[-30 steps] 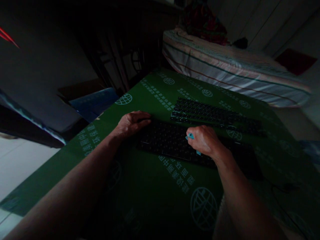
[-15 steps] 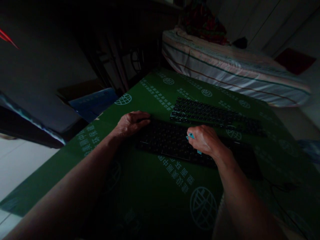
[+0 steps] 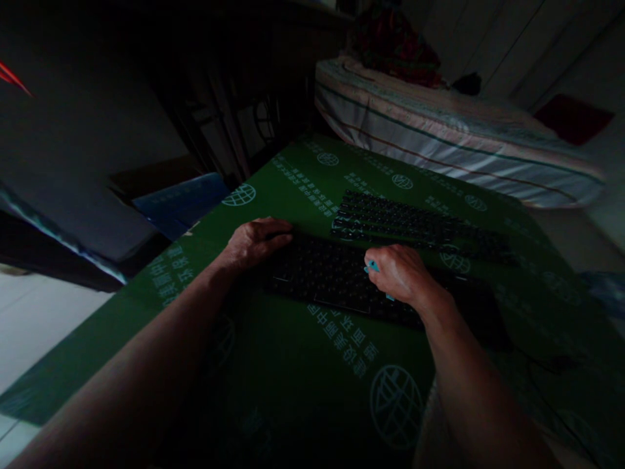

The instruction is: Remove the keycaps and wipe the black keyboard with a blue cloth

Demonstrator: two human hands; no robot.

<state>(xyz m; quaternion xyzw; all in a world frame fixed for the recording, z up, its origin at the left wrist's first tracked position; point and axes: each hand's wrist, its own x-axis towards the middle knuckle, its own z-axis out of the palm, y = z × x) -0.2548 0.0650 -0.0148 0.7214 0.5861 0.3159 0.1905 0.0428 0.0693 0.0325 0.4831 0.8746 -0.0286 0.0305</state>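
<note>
Right hand (image 3: 401, 273) gripping small turquoise tool (image 3: 373, 266)

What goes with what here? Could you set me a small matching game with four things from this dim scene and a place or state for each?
Things:
1. left hand
2. right hand
3. far keyboard
4. striped mattress

Places or states:
A. lies untouched on the green sheet, beyond the near keyboard
B. closed around a small light-blue tool
C. rests on the left end of the near keyboard
D. lies behind the green sheet

Pairs: 1-C, 2-B, 3-A, 4-D
</note>
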